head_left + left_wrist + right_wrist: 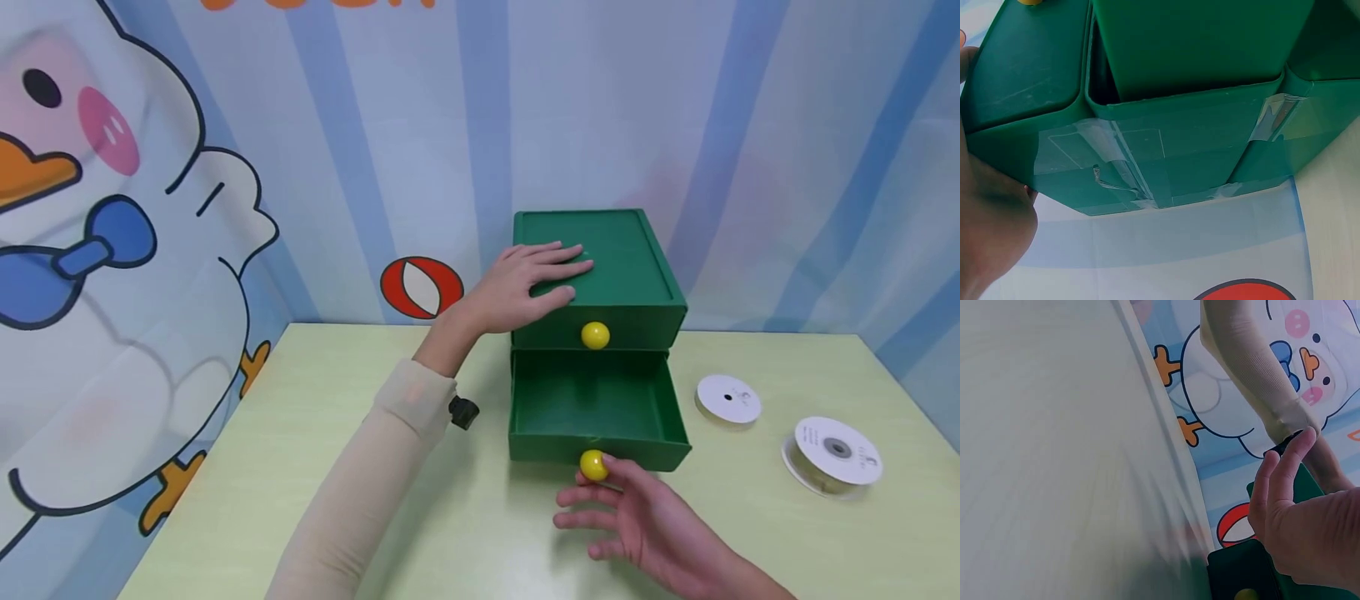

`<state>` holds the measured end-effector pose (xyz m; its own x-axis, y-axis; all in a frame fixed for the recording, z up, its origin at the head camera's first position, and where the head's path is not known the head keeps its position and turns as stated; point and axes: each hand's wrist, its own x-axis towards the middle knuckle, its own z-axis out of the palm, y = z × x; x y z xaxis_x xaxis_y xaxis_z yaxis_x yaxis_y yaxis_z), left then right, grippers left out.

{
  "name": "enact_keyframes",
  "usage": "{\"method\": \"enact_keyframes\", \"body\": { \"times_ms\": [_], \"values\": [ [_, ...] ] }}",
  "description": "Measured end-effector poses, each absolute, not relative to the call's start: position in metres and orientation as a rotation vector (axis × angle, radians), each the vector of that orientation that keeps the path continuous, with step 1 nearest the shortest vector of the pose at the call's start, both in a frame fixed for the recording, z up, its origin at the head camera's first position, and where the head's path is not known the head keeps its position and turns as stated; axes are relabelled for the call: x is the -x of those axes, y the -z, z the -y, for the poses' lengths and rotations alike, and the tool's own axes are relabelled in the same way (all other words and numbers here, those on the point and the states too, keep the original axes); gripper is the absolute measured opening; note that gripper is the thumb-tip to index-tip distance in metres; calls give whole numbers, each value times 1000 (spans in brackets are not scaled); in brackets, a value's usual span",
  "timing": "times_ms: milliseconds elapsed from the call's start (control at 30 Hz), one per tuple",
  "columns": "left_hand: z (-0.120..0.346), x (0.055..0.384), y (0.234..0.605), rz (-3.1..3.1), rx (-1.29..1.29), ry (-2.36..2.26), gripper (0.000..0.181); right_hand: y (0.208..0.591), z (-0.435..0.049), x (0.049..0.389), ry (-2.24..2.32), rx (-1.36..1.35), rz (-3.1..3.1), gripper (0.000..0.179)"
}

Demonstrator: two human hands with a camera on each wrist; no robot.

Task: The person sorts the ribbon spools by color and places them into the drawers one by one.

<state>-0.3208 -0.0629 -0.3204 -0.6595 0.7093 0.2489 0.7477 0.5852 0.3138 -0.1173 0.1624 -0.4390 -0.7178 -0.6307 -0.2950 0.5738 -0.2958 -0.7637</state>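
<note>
Two hands share the green cabinet (611,258), right of centre in the head view: the left hand (517,287) lies on its top, fingers spread and gripping nothing, probably to steady it, while the right hand (652,521), toward the lower right, has its fingers pinching the round yellow knob (594,465) of the pulled-out drawer (543,449), a hold that would suit sliding it. Two ribbon spools, one flat (742,404), one thicker (855,458), lie farther right on the pale counter (300,417), apart from the drawer. Behind is a blue-striped backdrop (420,133), a cartoon bird (97,417) at left.
</note>
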Motion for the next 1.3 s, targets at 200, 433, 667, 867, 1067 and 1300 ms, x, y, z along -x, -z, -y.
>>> {"method": "enact_keyframes", "body": {
  "times_ms": [200,433,667,867,1067,1300],
  "values": [
    [63,320,320,2702,1266,624,53,444,-166,108,2040,136,-1101,32],
    [65,320,320,2702,1262,621,52,446,-169,103,2009,140,-1079,35],
    [65,318,318,2704,1257,623,52,446,-170,101,1986,169,-1104,44],
    [64,318,319,2708,1257,619,52,439,-176,95,1808,114,-1355,50],
    [65,317,321,2706,1253,631,52,426,-199,92,1520,428,-1648,40],
    [63,319,321,2691,1257,637,52,399,-240,101,1436,690,-1810,30]
  ]
}}
